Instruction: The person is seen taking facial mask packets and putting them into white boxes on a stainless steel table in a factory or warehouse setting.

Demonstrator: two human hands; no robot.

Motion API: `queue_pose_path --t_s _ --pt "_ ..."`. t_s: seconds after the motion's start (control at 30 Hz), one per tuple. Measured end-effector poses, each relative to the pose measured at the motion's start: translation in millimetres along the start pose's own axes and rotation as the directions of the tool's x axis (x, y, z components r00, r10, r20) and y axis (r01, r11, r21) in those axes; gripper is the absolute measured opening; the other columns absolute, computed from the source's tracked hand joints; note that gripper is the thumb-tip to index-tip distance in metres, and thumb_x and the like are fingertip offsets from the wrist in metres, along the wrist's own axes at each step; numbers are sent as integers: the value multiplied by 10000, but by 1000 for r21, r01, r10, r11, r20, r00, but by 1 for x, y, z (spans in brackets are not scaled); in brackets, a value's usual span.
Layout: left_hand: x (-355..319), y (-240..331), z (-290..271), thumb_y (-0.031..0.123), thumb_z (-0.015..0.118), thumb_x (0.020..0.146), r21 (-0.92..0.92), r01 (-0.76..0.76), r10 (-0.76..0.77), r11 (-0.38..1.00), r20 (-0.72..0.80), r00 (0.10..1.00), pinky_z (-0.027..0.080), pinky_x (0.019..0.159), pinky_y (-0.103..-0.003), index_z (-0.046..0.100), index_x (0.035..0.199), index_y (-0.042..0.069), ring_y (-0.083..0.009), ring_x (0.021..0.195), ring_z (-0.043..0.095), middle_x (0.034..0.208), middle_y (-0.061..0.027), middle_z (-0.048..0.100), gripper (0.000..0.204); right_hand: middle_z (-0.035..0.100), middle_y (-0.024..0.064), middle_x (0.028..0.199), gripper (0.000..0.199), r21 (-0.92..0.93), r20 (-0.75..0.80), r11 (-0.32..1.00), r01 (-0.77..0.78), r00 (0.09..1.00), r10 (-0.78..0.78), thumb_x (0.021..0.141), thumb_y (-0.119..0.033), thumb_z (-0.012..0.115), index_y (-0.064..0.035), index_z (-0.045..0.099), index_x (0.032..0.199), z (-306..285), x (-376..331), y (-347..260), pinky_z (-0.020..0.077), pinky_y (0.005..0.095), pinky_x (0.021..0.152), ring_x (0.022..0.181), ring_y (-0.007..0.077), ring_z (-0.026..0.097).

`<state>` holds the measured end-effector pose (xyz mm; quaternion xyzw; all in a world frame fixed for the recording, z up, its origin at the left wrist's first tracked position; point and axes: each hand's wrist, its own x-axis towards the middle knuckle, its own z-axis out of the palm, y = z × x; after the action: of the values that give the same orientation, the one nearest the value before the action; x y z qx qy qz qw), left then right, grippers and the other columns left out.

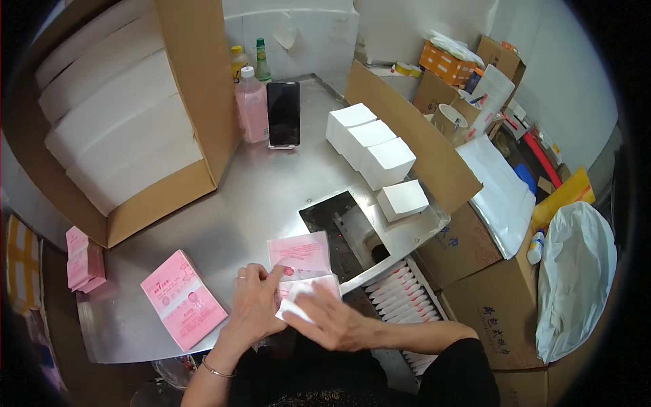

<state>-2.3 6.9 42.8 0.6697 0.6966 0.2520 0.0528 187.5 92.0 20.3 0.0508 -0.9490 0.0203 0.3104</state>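
At the table's near edge, my left hand point(256, 298) is closed on the side of an opened pink printed plastic packet point(300, 249), its thumb and finger near the middle. My right hand point(333, 324) reaches across from the right, its fingers blurred and bent over a small white folded tissue stack point(293, 303). The tissues lie against the packet's lower half, partly covered by my fingers. Left of my hands lies a stack of flat pink printed packets point(184, 298).
A carton of white tissue stacks point(129, 115) stands at the left, with small pink packs point(85, 261) below. White tissue blocks point(371, 146) line a cardboard flap. A dark opening point(332, 220) cuts the metal table. A phone point(283, 115) and bottles stand behind; filled packs point(405, 298) sit lower right.
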Motion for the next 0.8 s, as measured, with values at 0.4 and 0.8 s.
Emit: queue_pose_path --t_s 0.4,0.8 --pt "-52 9 -29 16 671 709 -121 -37 50 992 104 993 438 784 -429 631 1180 92 -318 914 572 964 -106 564 478 677 262 800 200 -98 317 551 -829 499 806 901 -112 537 35 656 837 25 -28 140 550 527 696 772 461 671" --pt "-97 -64 -79 -49 587 827 263 392 -358 882 -167 918 331 1018 -520 540 972 47 -342 988 565 947 -119 603 180 589 119 826 124 -590 -361 425 -686 695 621 890 -150 646 -28 662 878 -36 -55 175 445 446 771 876 310 575"
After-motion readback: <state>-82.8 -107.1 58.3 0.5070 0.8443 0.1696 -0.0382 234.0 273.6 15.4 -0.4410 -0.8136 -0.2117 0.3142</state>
